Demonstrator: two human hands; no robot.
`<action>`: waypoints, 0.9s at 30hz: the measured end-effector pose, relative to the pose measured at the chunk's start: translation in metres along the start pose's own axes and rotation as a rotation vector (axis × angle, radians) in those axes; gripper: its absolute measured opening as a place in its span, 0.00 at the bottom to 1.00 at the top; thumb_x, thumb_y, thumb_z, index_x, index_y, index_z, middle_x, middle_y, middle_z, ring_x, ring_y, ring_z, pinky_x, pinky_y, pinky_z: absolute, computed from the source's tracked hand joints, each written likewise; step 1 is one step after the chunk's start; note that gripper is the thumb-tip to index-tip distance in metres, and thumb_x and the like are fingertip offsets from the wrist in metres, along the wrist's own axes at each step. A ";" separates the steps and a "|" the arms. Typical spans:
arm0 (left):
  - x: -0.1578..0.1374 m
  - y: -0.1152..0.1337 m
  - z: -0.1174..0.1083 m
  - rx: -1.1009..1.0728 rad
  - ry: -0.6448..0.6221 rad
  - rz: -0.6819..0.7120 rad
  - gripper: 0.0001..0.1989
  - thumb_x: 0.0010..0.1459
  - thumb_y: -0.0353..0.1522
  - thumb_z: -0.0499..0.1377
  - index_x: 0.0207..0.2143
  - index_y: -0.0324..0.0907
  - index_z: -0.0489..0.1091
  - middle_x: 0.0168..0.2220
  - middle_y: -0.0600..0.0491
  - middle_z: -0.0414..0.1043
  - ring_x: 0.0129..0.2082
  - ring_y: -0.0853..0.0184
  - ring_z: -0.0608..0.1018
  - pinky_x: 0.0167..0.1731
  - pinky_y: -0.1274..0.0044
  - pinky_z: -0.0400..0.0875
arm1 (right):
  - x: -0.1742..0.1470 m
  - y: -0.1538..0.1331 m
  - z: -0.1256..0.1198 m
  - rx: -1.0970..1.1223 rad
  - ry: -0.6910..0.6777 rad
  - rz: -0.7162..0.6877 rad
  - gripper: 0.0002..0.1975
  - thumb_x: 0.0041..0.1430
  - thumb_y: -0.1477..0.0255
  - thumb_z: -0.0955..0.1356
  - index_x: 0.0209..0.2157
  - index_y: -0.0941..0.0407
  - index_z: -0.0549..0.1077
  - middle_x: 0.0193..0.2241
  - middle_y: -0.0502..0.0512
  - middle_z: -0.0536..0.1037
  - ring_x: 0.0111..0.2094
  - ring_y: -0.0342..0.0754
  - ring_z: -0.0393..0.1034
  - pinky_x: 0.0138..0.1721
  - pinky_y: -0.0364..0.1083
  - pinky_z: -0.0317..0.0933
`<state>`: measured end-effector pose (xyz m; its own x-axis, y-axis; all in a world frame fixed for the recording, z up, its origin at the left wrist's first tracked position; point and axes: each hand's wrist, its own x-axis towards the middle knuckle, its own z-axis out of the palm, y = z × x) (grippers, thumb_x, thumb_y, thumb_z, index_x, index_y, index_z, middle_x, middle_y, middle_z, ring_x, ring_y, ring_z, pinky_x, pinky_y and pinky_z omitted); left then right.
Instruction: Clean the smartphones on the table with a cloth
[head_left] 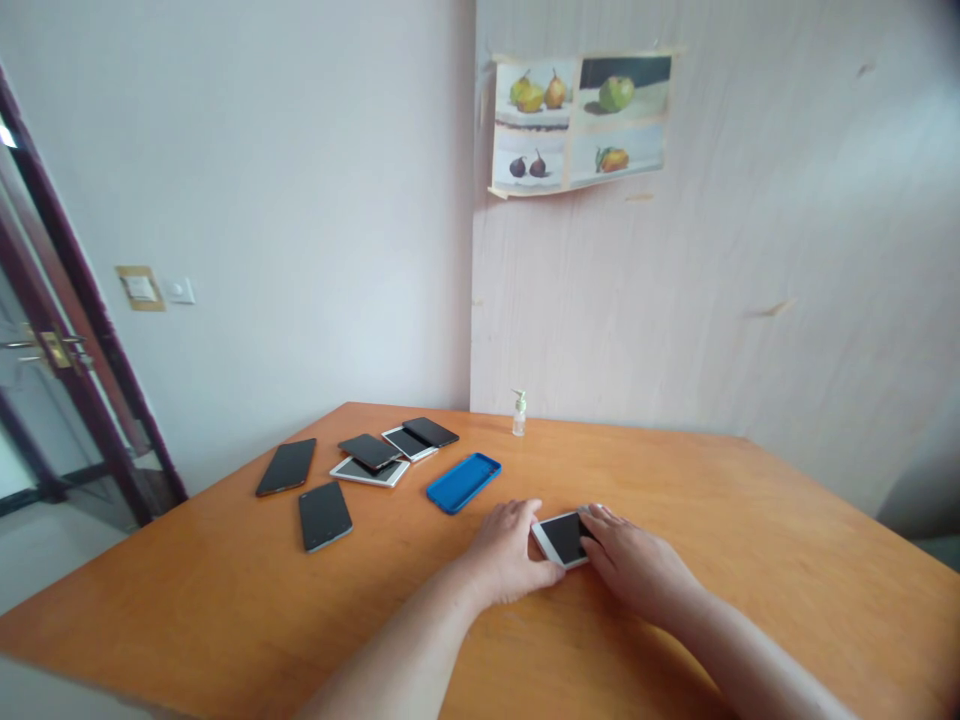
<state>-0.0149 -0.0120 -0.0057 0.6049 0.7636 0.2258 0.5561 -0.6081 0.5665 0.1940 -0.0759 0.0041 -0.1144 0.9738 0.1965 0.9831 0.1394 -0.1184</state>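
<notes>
A white smartphone with a dark screen lies face up on the table in front of me. My left hand grips its left end, the thumb at the near edge and the fingers at the far edge. My right hand covers the right end, its fingers bent over the screen and far edge. What lies under the right palm is hidden. Left of my hands rests an empty blue phone case, its hollow side up.
On the wooden table, a black phone and a grey-edged phone lie at the left. Several more phones overlap behind them, including a white-framed one. A small pump bottle stands near the wall.
</notes>
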 end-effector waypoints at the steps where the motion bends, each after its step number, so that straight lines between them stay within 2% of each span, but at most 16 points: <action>1: 0.000 0.000 0.000 -0.002 0.004 -0.002 0.41 0.45 0.44 0.67 0.59 0.41 0.60 0.54 0.43 0.69 0.55 0.51 0.69 0.55 0.64 0.63 | 0.000 0.000 0.000 -0.005 -0.002 -0.001 0.20 0.66 0.71 0.58 0.54 0.61 0.70 0.57 0.69 0.71 0.58 0.59 0.66 0.58 0.56 0.59; 11: -0.001 0.004 -0.003 -0.025 0.006 -0.012 0.41 0.46 0.42 0.66 0.60 0.41 0.59 0.54 0.43 0.69 0.55 0.51 0.70 0.55 0.64 0.64 | 0.000 -0.005 -0.007 0.007 -0.027 0.010 0.21 0.66 0.70 0.58 0.57 0.62 0.68 0.58 0.69 0.70 0.58 0.58 0.66 0.58 0.54 0.58; 17: -0.001 0.007 -0.006 -0.034 0.003 -0.024 0.40 0.46 0.40 0.66 0.61 0.40 0.59 0.55 0.43 0.69 0.57 0.52 0.69 0.58 0.65 0.62 | 0.001 -0.007 -0.009 0.002 -0.039 0.018 0.19 0.67 0.69 0.58 0.54 0.60 0.69 0.56 0.68 0.71 0.57 0.57 0.67 0.56 0.53 0.58; 22: -0.001 0.007 -0.007 -0.027 -0.016 -0.023 0.38 0.47 0.39 0.66 0.61 0.41 0.60 0.54 0.44 0.69 0.56 0.53 0.70 0.57 0.67 0.62 | 0.003 -0.008 -0.009 -0.016 -0.050 0.019 0.17 0.67 0.69 0.58 0.51 0.59 0.70 0.51 0.66 0.74 0.52 0.56 0.69 0.53 0.52 0.59; 27: -0.001 0.006 -0.007 -0.040 -0.017 -0.023 0.39 0.47 0.38 0.66 0.61 0.41 0.59 0.54 0.45 0.69 0.57 0.52 0.69 0.58 0.66 0.61 | 0.004 -0.009 -0.011 -0.016 -0.047 0.017 0.17 0.67 0.69 0.58 0.51 0.58 0.69 0.51 0.65 0.73 0.53 0.56 0.68 0.54 0.52 0.59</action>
<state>-0.0162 -0.0146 0.0025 0.6023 0.7730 0.1992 0.5469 -0.5814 0.6024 0.1863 -0.0755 0.0162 -0.1039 0.9834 0.1490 0.9871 0.1203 -0.1058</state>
